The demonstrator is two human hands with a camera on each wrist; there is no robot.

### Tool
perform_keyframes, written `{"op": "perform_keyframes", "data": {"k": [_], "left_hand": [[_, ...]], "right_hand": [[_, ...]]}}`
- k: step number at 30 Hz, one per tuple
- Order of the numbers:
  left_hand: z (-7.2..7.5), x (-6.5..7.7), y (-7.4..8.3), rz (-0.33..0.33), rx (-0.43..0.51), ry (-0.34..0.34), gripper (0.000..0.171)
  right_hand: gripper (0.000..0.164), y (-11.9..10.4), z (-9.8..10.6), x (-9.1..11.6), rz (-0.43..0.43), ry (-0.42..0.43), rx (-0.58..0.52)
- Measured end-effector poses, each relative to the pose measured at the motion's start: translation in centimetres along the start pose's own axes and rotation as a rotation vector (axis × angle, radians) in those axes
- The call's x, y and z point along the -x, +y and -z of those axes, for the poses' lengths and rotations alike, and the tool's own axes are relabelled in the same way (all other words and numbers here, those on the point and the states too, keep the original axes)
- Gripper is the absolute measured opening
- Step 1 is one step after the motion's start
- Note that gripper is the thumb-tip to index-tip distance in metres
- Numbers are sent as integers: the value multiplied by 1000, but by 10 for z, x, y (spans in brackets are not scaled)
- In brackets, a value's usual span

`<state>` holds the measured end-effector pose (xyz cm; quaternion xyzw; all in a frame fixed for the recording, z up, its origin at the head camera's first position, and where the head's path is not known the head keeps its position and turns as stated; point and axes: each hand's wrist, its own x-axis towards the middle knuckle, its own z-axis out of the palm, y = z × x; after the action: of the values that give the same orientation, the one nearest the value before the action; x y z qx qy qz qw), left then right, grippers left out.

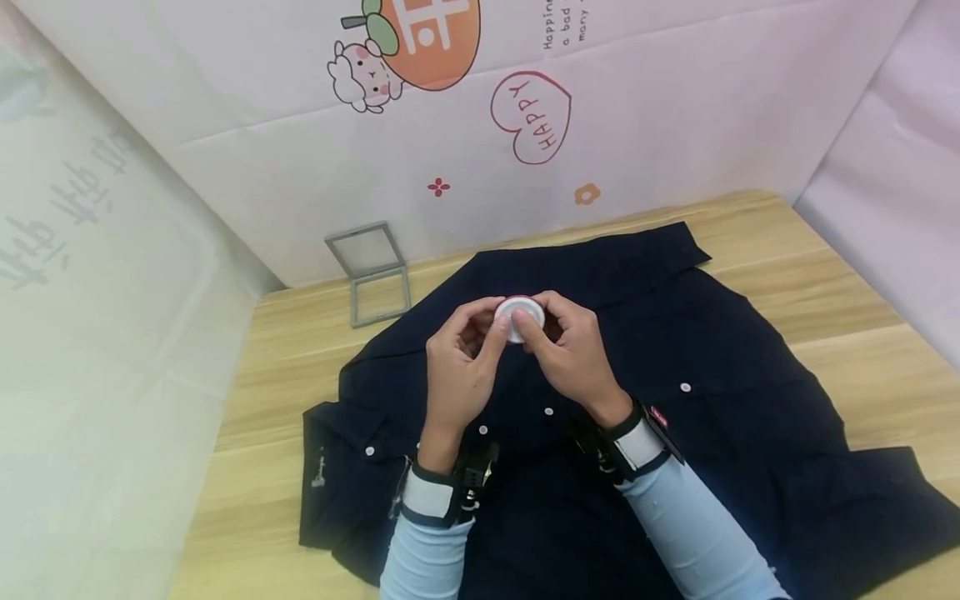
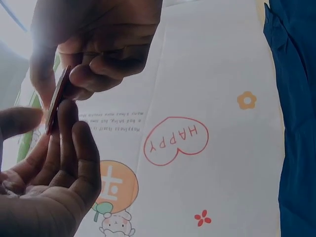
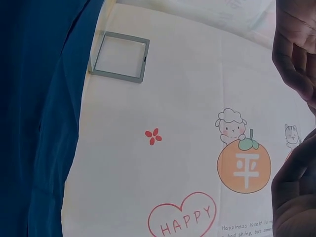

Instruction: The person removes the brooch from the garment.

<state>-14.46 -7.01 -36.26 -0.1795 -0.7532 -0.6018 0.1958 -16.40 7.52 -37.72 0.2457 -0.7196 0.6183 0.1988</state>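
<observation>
Light wood-grain table (image 1: 832, 325) at the bottom of it all, decent backing in case of a drop. Spread over most of that, a navy-blue cloth shirt (image 1: 735, 358); best to rest no weight on it, to avoid wrinkles. Grey two-panel square frame (image 1: 378, 272) open at the far left, just beside the fabric, so steer elbows clear. Left hand (image 1: 463, 367) and right hand (image 1: 573, 354) both pinching, thumbs on the near face, other fingers bent in behind. Between them, up off the shirt: a small round white disc with a red edge (image 1: 525, 304). Press evenly with both thumbs, tbh; too much from one side, probable flip. Tiny round white buttons (image 1: 548, 412) below, so watch for snags.
</observation>
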Motion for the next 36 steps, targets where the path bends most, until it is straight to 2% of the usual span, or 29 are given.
{"op": "perform_keyframes", "data": {"k": [6, 12, 17, 21, 26, 32, 36], "left_hand": [[5, 1, 1, 33, -46, -63, 21], [5, 7, 0, 75, -49, -125, 19], [2, 10, -1, 73, -61, -159, 19], [-2, 11, -1, 53, -67, -164, 18], [-5, 15, -5, 1, -88, -183, 16], [-6, 26, -15, -77, -151, -215, 12], [-10, 33, -21, -111, -173, -231, 11]], "right_hand": [[5, 2, 2, 4, 10, -32, 30], [3, 5, 11, 10, 42, -80, 126], [5, 8, 17, 14, 51, -95, 153], [3, 10, 23, 16, 50, -115, 154], [3, 12, 34, 19, 45, -188, 179], [7, 21, 45, 28, 40, -292, 218], [9, 26, 52, 36, 32, -329, 237]]}}
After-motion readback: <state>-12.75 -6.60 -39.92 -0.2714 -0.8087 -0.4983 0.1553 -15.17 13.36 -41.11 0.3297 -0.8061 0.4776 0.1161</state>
